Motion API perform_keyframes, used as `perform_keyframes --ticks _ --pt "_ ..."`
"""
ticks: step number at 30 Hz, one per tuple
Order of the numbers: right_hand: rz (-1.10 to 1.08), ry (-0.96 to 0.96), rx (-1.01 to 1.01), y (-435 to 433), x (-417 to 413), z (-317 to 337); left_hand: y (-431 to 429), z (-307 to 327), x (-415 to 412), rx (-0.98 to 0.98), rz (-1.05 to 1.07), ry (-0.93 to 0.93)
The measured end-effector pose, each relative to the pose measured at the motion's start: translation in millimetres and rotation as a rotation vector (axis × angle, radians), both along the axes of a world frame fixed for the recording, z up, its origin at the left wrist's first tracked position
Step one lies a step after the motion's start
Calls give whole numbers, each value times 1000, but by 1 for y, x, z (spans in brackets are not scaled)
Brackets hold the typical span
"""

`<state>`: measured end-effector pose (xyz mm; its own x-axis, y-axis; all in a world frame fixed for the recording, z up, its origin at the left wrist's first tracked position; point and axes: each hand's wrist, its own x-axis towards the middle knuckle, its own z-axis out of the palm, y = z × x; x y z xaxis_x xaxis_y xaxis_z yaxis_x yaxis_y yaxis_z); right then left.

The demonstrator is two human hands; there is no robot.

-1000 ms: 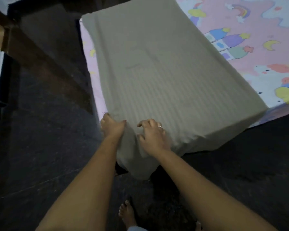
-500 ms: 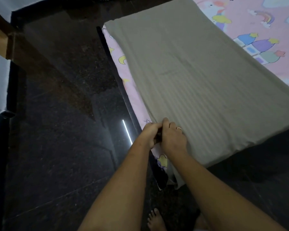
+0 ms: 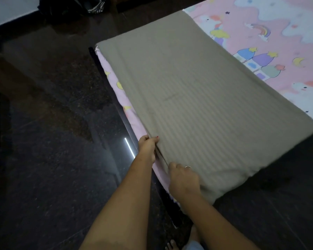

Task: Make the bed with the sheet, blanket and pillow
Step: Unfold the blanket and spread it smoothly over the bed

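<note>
Dimly lit, brightest at upper right on the pink sheet. Glossy on the dark floor, with a white glare streak left of centre and deep shadow at lower right. Soft throughout, bowed at the edges.

The blanket lies on the sheet, which extends toward 2 o'clock; the floor lies at 9 o'clock; the left hand holds the blanket's 7 o'clock edge, the right hand just nearer, at 6 o'clock.

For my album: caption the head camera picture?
Left hand and right hand hold the edge of the grey blanket on the pink sheet.
</note>
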<state>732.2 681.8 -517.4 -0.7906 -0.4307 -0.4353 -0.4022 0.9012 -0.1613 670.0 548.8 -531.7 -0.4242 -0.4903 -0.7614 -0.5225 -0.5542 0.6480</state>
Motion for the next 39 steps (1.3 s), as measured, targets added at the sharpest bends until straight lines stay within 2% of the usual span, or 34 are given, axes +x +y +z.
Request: perform_keyframes --ticks 5,13,15,18,22,26,28,33,37,39 --pt "-87 -50 -54 -42 -23 3 -21 13 -18 13 -40 -13" --pt "27 -270 184 -70 -41 1 -86 14 -62 -11 -56 -32" --pt "-24 -209 144 -86 -60 4 -98 15 -77 6 -118 -1" --pt "-174 8 -8 -132 -92 1 -114 22 -93 50 -210 54" --pt "-283 33 -70 -197 -118 -4 -151 21 -80 99 -451 -35" --pt "-430 -68 4 -226 -129 -11 -193 19 -83 243 -708 -137" --pt "-400 -135 56 -227 -138 -7 -203 20 -89 307 -722 -122" --pt "-358 -378 90 -237 -172 -1 -226 10 -115 303 -643 -18" --pt "-457 -72 -155 -269 -201 5 -247 -1 -150 259 -565 48" --pt "-438 -5 -191 -287 -216 1 -257 -4 -169 261 -512 47"
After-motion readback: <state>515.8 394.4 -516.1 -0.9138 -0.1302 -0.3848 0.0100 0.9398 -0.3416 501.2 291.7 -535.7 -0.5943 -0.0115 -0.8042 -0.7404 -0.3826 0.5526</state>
